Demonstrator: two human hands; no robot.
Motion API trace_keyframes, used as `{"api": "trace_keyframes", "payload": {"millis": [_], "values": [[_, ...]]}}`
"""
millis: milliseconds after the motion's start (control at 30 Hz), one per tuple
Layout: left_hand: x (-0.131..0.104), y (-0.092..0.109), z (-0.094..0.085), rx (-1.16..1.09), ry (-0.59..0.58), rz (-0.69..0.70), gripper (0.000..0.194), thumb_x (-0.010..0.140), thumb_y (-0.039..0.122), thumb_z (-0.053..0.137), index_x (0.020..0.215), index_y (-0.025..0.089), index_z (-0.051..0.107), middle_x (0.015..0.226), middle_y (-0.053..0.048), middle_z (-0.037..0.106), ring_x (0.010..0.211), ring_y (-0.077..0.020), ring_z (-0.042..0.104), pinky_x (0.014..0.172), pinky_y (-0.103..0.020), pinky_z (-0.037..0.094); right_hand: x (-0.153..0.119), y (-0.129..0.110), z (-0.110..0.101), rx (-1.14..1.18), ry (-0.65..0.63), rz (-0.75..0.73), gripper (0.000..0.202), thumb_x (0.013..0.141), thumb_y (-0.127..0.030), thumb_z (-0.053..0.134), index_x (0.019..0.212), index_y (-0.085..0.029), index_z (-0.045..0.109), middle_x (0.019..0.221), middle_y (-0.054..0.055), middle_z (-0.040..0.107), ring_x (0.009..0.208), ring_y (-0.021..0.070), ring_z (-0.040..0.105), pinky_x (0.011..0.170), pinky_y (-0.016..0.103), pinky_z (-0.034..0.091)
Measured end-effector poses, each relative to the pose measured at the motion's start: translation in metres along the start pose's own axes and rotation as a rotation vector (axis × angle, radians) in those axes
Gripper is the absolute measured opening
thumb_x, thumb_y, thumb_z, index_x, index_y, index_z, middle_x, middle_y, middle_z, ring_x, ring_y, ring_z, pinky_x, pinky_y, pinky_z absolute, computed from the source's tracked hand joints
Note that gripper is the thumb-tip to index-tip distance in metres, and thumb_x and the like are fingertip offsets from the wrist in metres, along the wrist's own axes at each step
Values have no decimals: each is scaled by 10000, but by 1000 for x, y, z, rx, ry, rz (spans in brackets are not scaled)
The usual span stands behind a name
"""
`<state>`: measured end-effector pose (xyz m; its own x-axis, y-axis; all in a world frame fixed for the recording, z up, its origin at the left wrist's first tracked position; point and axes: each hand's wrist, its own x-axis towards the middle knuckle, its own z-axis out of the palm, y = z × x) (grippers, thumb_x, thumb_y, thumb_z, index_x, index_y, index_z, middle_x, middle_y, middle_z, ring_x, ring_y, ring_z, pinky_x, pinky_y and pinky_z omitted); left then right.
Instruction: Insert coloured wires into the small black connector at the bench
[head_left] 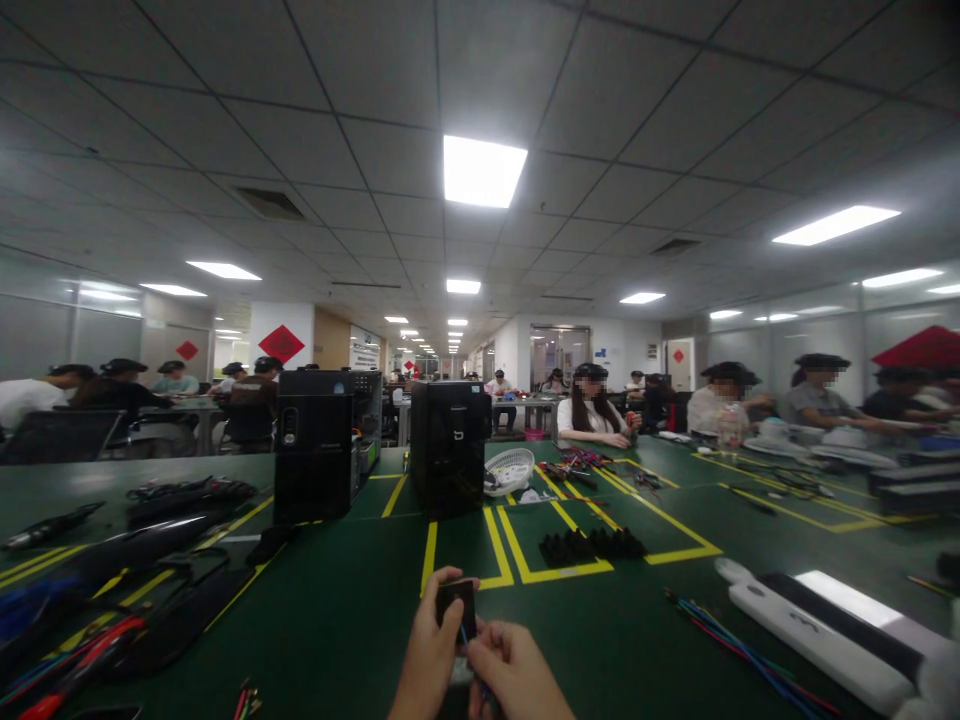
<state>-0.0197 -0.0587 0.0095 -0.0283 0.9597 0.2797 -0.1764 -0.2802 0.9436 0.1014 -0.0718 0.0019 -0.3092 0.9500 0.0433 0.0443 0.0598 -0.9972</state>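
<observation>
Near the front edge of the view, my left hand (429, 645) grips a small dark rectangular block (457, 600) between thumb and fingers, holding it upright. My right hand (517, 668) is closed just beside it, thumb and fingers pinched around a thin blue wire (464, 634) that reaches the block's lower part. Whether the wire is joined to the block cannot be made out. Both hands are over the green table (360, 620), close together. Part of what lies below the fingers is hidden.
Two black computer cases (315, 450) stand ahead, with a white basket-like part (511, 470) alongside. Black pieces (592, 545) lie beyond my hands. Coloured wires (742, 640) and a long white device (817, 640) are at right; cables and red-handled pliers (94, 660) at left. Co-workers (592, 410) sit farther off.
</observation>
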Motion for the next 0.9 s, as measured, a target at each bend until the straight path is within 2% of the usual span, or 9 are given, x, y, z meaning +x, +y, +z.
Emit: {"api": "trace_keyframes", "payload": {"millis": [67,233,400,533,600,700,800,900], "values": [[0,2,-1,-2,4,12,382,752,429,562,1051,204,484,1077,-109,655,712,-221,662,638,-344,525,-1,-1,2,-15,-26,4,323,686,-498,535,729,-187,456,377,-67,527,276,58,401,332,168,251],[0,4,-1,106,40,22,375,754,468,549,1022,206,528,940,-64,691,737,-221,657,650,-319,512,-7,-11,4,-19,-34,-29,236,683,-396,507,688,-161,525,366,-64,504,303,63,421,359,173,236],[1,7,-3,174,94,82,327,758,482,525,921,201,556,1025,-90,677,702,-209,640,658,-320,500,-11,-16,5,51,-38,-86,345,665,-458,541,806,-142,538,352,-79,484,302,82,405,363,197,192],[0,8,-4,152,107,84,359,744,492,546,959,205,544,1016,-87,687,745,-226,652,671,-323,502,-9,-10,6,28,-66,-45,328,654,-460,580,754,-148,569,378,-80,476,335,80,419,387,199,202],[-1,7,-4,141,84,57,378,761,498,534,1006,210,519,967,-73,698,726,-226,660,659,-325,503,-9,-7,6,-12,-92,-7,272,688,-411,556,666,-144,602,396,-58,490,356,73,421,401,201,220],[-1,6,-6,134,34,27,407,811,495,485,1106,217,451,941,-64,699,676,-211,662,651,-336,507,-9,-8,7,-32,-103,-8,290,730,-374,506,586,-145,608,397,-38,488,361,73,406,408,207,216],[4,4,-6,57,59,-25,512,789,485,538,1196,211,393,959,-81,704,682,-218,667,646,-350,517,-9,-12,7,-34,-92,-25,269,724,-355,492,563,-157,580,376,-46,458,348,74,381,400,210,188],[10,-1,-5,-155,50,-88,572,714,439,647,1170,162,440,1013,-130,699,717,-228,671,674,-366,530,-9,-14,7,-36,-77,-29,263,719,-349,463,547,-169,550,357,-54,435,326,69,346,386,213,177]]}}
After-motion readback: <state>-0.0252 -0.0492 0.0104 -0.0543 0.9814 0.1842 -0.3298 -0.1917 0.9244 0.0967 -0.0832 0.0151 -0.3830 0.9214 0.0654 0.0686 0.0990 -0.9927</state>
